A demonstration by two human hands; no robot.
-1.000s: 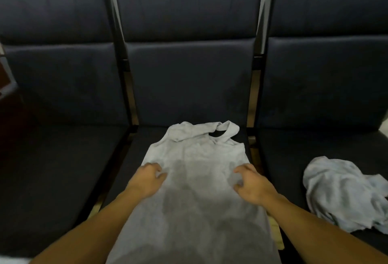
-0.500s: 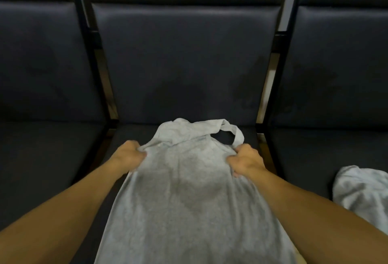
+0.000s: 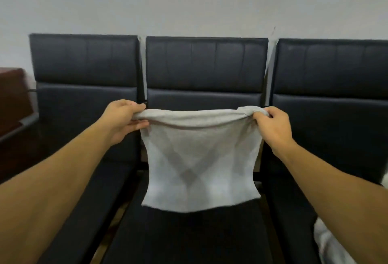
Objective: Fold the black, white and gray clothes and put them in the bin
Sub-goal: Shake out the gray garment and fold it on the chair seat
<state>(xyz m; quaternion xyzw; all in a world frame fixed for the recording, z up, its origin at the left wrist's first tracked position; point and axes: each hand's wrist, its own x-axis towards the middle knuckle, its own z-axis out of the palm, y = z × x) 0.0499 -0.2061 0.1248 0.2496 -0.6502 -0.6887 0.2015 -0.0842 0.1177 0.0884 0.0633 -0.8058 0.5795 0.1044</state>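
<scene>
I'm seeing the gray shirt (image 3: 199,163) hanging in front of the middle seat (image 3: 205,64), its lower edge hovering above the cushion. Left hand (image 3: 123,116) is gripping its top left corner, fingers curled; right hand (image 3: 270,125) is pinching the top right. Both arms are reaching forward, raised.

The shirt (image 3: 199,158) is light gray, with a darker gray V-shaped shadow showing through its middle. The three seats (image 3: 204,64) behind it are black. The wall (image 3: 189,1) is off-white. A reddish-brown cabinet (image 3: 12,97) stands far left. White cloth (image 3: 329,242) lies near right.
</scene>
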